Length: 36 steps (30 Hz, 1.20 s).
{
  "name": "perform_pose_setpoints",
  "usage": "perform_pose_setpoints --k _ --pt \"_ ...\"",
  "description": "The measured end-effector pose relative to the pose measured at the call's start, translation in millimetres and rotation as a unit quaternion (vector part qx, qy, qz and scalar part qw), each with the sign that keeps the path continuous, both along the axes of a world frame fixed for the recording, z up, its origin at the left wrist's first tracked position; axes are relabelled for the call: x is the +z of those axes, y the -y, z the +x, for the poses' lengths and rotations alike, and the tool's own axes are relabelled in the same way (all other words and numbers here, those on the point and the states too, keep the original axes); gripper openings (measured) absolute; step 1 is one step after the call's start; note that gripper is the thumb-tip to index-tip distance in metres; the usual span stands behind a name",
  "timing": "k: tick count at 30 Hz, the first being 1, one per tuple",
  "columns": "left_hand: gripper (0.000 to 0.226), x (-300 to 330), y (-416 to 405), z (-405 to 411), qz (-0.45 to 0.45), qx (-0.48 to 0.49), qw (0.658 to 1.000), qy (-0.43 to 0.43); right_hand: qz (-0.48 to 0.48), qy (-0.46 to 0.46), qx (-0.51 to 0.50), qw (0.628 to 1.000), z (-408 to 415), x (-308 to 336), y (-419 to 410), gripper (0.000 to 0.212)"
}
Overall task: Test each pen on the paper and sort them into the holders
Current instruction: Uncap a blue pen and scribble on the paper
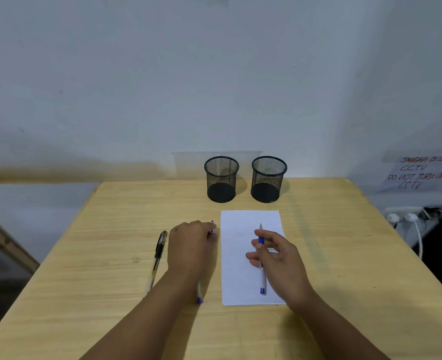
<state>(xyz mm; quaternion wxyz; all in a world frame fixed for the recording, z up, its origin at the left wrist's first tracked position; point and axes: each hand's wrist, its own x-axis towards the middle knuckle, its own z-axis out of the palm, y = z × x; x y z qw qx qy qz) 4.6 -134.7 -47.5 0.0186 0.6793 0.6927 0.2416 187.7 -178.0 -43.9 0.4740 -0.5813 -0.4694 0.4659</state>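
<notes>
The right hand point(274, 258) holds a blue pen point(261, 258) over a sheet of paper point(236, 276), pinched between thumb and fingers near the writing end. The pen's long axis runs almost straight away from the person, tip pointing forward at the far end and blue cap end trailing back toward the wrist. The tip lies just beyond the fingers, above the far half of the sheet; whether it touches cannot be told. The left hand point(191, 242) rests palm down on the table point(84, 281) just left of the paper, covering another pen point(199, 298). Its blue end shows beside the wrist and a small coloured bit shows at the fingertips; whether the fingers grip it cannot be told. Further left of that hand lies a black pen point(157, 258), also pointing away. Beyond both hands, past the paper's far edge, stand two black mesh holders, one left point(221, 179) and one right point(268, 179), both seemingly empty. The right hand is nearer the paper, so the test stroke probably falls to it.
</notes>
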Motion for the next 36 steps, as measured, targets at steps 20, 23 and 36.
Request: perform_pose_setpoints --k 20,23,36 --pt "0.069 -10.0 46.6 15.3 -0.125 -0.177 0.969 -0.122 -0.012 0.035 0.041 0.998 30.3 1.5 8.4 0.032" --pt "0.068 -11.3 46.7 14.7 -0.130 -0.179 0.966 -0.131 0.019 0.048 0.039 0.998 28.8 8.8 -3.2 0.046" --pt "0.071 -13.3 44.6 14.4 -0.121 -0.189 0.967 -0.121 0.094 -0.005 0.029 0.995 -13.2 2.8 -79.3 0.016"
